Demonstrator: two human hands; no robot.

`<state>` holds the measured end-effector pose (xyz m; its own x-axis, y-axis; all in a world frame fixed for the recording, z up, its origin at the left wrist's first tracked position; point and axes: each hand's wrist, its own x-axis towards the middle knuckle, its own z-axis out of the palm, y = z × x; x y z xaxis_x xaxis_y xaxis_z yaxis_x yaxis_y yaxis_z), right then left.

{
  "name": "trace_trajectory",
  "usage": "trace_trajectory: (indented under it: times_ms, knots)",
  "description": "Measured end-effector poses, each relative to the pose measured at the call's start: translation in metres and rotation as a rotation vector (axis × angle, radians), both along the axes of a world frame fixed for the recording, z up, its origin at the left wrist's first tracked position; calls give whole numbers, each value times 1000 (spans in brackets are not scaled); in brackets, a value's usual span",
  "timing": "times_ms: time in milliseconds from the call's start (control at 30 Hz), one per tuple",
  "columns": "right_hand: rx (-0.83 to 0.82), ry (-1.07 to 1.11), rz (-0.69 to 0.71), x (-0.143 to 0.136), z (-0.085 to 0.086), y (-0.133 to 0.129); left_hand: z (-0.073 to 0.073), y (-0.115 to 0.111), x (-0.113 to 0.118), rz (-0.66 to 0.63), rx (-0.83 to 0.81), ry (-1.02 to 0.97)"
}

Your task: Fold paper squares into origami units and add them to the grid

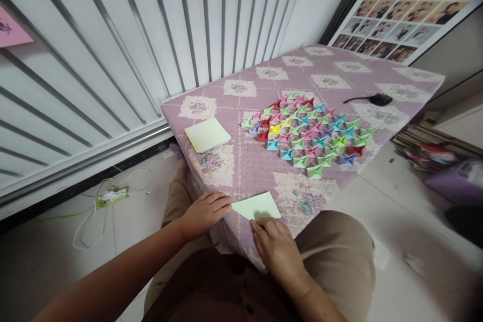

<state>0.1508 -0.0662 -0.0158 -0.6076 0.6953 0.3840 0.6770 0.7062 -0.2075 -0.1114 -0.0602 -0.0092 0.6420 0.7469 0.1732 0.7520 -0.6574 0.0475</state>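
A pale green sheet of paper (257, 206), folded on a slant, lies at the near edge of the table. My left hand (207, 213) rests flat on the cloth, its fingertips at the paper's left corner, fingers spread a little. My right hand (277, 249) presses on the paper's lower edge with its fingers bent and together. Further up the table stand rows of several small folded paper shapes (314, 171) in many colours. To the left lies a stack of square paper (208, 135), pale green on top.
A purple floral cloth covers the table (241, 161). A black object with a cord (380, 99) lies at its right. Behind are a white radiator (211, 20) and a photo board (400, 15). A power strip (112, 196) is on the floor.
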Motion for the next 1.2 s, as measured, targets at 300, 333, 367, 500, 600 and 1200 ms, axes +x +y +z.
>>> trace_trajectory:
  times_ms: [300,333,367,500,600,1200]
  knots:
    - [24,40,24,6,-3,-1,-10,-4,0,3,6,-99]
    - [23,45,22,6,-3,-1,-9,-3,1,13,-2,-101]
    - [23,51,20,6,-3,-1,-8,-3,1,24,-14,-100]
    - [35,68,17,5,-3,-3,-2,0,4,26,-37,-78]
    - [20,72,15,5,0,-3,-1,1,5,20,-23,-65]
    - [-61,-278,-113,-16,21,20,21,12,43,148,-77,-105]
